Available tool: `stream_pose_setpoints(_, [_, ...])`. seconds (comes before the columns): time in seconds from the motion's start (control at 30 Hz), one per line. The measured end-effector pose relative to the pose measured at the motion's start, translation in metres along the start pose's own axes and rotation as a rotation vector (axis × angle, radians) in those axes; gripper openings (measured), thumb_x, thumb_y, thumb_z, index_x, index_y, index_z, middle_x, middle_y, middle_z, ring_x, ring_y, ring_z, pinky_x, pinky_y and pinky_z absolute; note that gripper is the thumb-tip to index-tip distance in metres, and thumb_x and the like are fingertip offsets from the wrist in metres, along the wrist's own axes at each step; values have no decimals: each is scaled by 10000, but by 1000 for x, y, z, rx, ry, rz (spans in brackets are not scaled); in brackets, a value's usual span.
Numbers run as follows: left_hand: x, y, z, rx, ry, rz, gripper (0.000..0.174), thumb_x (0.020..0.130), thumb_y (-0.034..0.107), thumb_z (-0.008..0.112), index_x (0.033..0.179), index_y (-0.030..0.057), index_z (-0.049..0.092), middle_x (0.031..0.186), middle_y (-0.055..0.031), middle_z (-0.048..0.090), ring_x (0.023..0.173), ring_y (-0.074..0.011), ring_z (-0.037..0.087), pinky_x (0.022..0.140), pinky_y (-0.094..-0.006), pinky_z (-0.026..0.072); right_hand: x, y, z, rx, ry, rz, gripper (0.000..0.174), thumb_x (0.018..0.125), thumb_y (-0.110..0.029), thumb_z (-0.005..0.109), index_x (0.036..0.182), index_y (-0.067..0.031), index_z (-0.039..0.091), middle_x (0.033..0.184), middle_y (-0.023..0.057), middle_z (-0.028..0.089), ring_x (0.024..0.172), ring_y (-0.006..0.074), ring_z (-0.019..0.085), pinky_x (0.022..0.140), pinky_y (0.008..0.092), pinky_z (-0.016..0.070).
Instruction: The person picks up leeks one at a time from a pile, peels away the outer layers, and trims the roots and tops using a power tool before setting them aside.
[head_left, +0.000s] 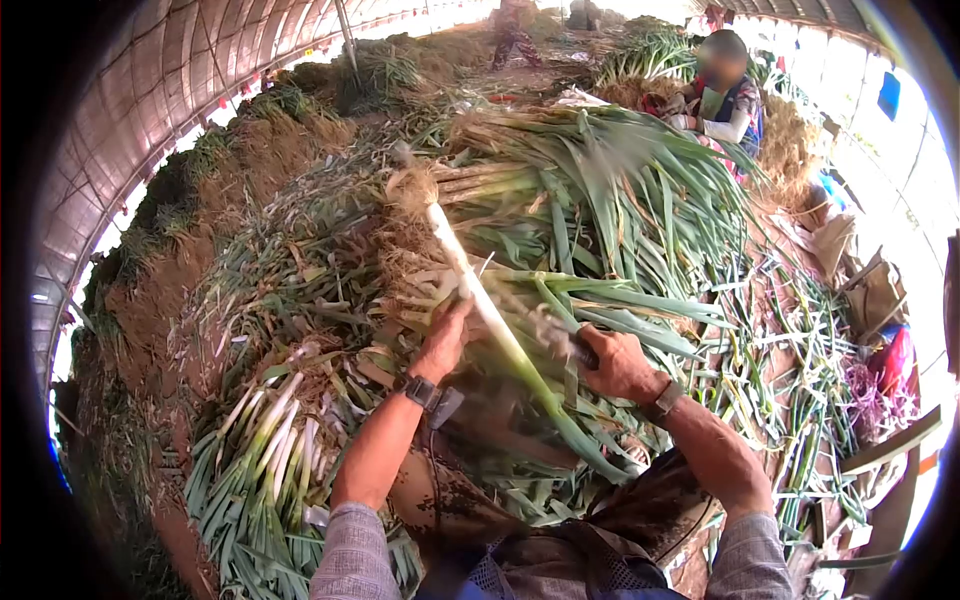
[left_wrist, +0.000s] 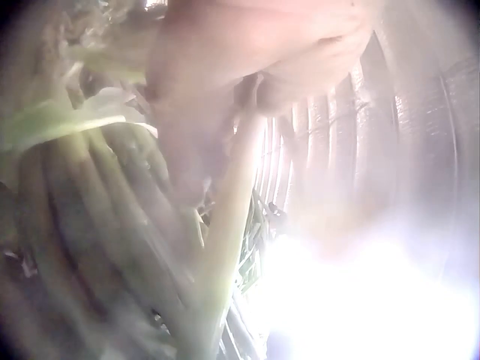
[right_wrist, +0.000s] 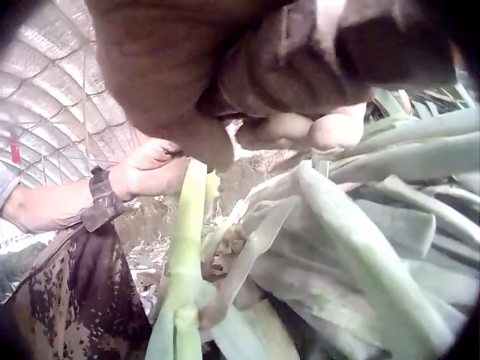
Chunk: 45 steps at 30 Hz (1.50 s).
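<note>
My left hand (head_left: 445, 338) grips a large green onion (head_left: 487, 312) by its white shaft. The onion slants across in front of me, its bushy roots (head_left: 412, 192) at the upper left and green leaves down towards my lap. In the left wrist view the pale stalk (left_wrist: 229, 240) comes out from under the fingers. My right hand (head_left: 620, 367), just right of the onion, is curled round a dark handle (head_left: 581, 350); the tool's far part is motion-blurred, so I cannot tell its kind. Below that hand, the onion's green stem (right_wrist: 186, 247) shows in the right wrist view.
A big heap of green onions (head_left: 640, 215) lies ahead, roots to the left. A smaller bundle (head_left: 275, 440) lies at my left knee. Loose trimmings (head_left: 290, 255) litter the ground. Another person (head_left: 735, 110) sits at the far right; a further person (head_left: 515, 35) stands at the back.
</note>
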<state>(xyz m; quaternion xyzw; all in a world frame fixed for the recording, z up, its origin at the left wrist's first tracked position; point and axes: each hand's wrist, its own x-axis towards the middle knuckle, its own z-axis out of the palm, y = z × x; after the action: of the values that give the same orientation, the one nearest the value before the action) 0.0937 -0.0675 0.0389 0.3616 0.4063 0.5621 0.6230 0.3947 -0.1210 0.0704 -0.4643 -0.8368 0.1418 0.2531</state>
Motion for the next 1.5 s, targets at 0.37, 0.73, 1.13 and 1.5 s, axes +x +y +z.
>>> stream_pose_setpoints(0.37, [22, -21, -10, -235, 53, 52, 493, 972, 537, 530, 1232, 118, 523, 1064, -43, 614, 957, -184, 614, 798, -404, 541, 15, 10, 13, -19, -32, -98, 313, 737, -152, 700, 1009, -46, 586, 865, 173, 667, 786, 395, 640, 639, 485, 489])
stream_pose_setpoints(0.73, [13, -24, 13, -428, -54, -64, 554, 999, 606, 336, 863, 114, 551, 689, -78, 551, 639, -261, 537, 602, -444, 472, 49, -1, 14, 30, 1, -124, 386, 740, -216, 723, 1068, -54, 600, 831, 190, 667, 782, 413, 639, 670, 497, 498])
stream_pose_setpoints(1.13, [29, 8, -3, -418, 190, 153, 294, 986, 396, 519, 1112, 134, 558, 896, -38, 624, 750, -209, 586, 672, -391, 502, 39, 10, 12, -26, -150, -8, 329, 757, -176, 685, 1058, -61, 619, 789, 196, 667, 771, 410, 646, 677, 507, 505])
stream_pose_setpoints(1.5, [23, -9, 8, -417, -31, 10, 516, 1016, 549, 329, 679, 171, 428, 530, 24, 333, 450, -151, 340, 410, -339, 326, 46, -20, -4, 13, -134, 74, 396, 726, -190, 705, 1092, -75, 605, 872, 175, 681, 803, 404, 648, 697, 484, 513])
